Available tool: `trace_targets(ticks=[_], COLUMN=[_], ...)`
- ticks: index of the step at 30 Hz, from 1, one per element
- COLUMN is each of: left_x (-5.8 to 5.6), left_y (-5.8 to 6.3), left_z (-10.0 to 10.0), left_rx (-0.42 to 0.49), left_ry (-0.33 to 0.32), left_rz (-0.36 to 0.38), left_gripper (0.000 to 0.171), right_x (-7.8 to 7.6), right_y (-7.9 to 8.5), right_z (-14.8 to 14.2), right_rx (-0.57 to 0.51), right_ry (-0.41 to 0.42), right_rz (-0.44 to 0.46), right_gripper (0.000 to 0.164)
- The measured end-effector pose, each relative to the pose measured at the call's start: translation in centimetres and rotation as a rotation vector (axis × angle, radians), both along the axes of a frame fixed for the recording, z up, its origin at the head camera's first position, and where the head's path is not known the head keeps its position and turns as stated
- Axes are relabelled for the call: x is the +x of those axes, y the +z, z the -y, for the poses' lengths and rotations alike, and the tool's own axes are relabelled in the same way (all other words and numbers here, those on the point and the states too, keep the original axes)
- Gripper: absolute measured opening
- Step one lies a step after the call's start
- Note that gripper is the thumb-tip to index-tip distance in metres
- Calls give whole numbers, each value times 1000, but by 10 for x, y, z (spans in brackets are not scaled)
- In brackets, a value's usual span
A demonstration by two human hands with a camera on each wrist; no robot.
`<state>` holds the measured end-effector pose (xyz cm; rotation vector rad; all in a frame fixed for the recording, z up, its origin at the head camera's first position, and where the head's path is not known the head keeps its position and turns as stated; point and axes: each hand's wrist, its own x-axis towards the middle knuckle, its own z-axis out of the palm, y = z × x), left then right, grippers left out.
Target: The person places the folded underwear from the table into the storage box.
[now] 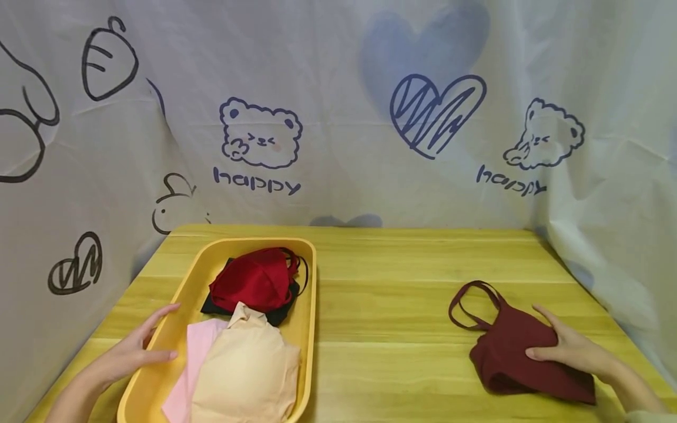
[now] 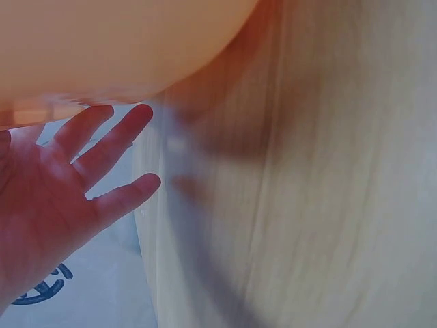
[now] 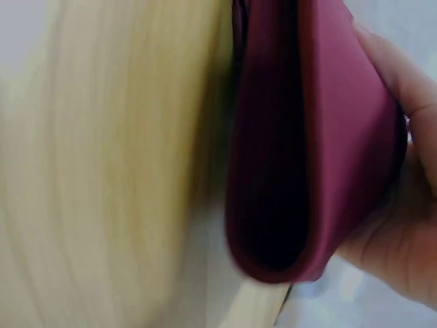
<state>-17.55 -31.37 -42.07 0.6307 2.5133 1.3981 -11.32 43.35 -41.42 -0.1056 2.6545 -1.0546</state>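
Observation:
My right hand (image 1: 576, 349) grips a folded maroon bra (image 1: 515, 352), its thumb lying across the fabric. The bra's thin straps loop up to the left over the table. In the right wrist view the fold of the maroon bra (image 3: 334, 157) faces the camera, with the fingers of the right hand (image 3: 403, 225) behind its right side. My left hand (image 1: 124, 355) is at the left rim of a yellow tray (image 1: 313, 294), thumb over the edge. Seen from the left wrist, the left hand's fingers (image 2: 116, 147) are straight and spread beside the tray's outer wall.
Inside the tray lie a red bra (image 1: 254, 279) on black fabric (image 1: 280, 314), and a beige bra (image 1: 245, 364) over a pink piece (image 1: 198, 341). The wooden table (image 1: 381, 311) is bordered by a white curtain (image 1: 338, 117) with drawings at the back and sides.

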Motion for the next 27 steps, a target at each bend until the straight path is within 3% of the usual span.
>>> trace_targets(ticks=[6,13,22,27], left_x=[0,2,0,-2], left_y=[-2,-6,-5,-3], left_z=[1,0,-2,-1], left_rx=[-5,36,51,60], left_ry=[14,18,34,28], left_rz=[22,39,54,57], left_gripper=[74,75,76,76], right_x=[0,0,-4,-5], right_y=[7,18,35,40], right_z=[15,37,64,76], right_rx=[-53,-222,-292,-386], right_ry=[-49,-81,-55,-12], right_rz=[-107,-139,-201,-224], right_gripper=[88,86,85,84])
